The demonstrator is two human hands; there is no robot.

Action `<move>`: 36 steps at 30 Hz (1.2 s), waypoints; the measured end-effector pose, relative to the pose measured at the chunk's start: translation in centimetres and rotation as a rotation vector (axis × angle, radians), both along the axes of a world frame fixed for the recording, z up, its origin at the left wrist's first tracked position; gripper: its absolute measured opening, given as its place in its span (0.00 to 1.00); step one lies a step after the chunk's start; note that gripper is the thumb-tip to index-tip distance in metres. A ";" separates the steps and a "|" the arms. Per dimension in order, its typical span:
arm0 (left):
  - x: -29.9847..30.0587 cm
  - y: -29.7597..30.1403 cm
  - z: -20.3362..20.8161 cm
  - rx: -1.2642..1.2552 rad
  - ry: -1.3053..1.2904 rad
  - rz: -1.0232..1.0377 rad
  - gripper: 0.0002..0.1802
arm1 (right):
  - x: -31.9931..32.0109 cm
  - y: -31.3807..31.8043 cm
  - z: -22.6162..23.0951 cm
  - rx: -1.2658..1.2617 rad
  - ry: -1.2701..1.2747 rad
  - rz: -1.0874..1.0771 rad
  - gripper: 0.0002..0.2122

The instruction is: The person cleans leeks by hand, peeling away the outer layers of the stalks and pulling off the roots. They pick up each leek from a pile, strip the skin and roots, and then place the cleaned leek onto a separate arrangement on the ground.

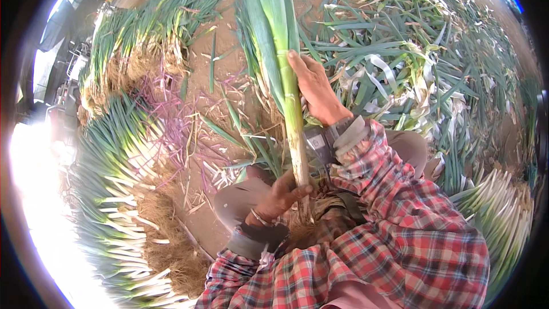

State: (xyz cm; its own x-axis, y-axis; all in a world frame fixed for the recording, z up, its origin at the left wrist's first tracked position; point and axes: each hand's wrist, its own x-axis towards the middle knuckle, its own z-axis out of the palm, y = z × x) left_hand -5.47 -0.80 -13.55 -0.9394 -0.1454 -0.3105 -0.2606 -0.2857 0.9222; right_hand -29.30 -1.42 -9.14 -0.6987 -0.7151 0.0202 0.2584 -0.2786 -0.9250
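A long leek stands almost upright in front of my body, its green leaves reaching past the top edge and its roots down at my lap. Low on its pale shank, just above the roots, my left hand is closed round it. Higher up, where the leaves begin to fan out, my right hand grips the stalk from the right side. The thumb tip lies along the leaves, and the other fingers are partly hidden behind the stalk.
Cleaned leeks lie in a long row at left, their brown roots inward. Purple strings lie beside them. Bundled leeks are at far left. Stripped leaves cover the ground at right. More leeks lie at lower right.
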 end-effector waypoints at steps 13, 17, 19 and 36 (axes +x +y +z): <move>-7.0 -9.8 18.9 -1.132 0.223 0.827 0.32 | 9.3 1.2 7.6 -0.096 0.126 0.052 0.16; -4.8 -10.9 19.3 -1.240 0.198 0.902 0.35 | 10.4 1.7 8.1 0.062 0.297 0.191 0.14; -2.5 -10.2 20.1 -1.248 0.119 0.875 0.36 | 12.3 3.0 9.3 -0.057 0.143 0.258 0.13; 2.1 -9.8 20.4 -0.729 0.363 0.939 0.15 | -4.1 11.2 -11.4 0.897 0.883 0.030 0.19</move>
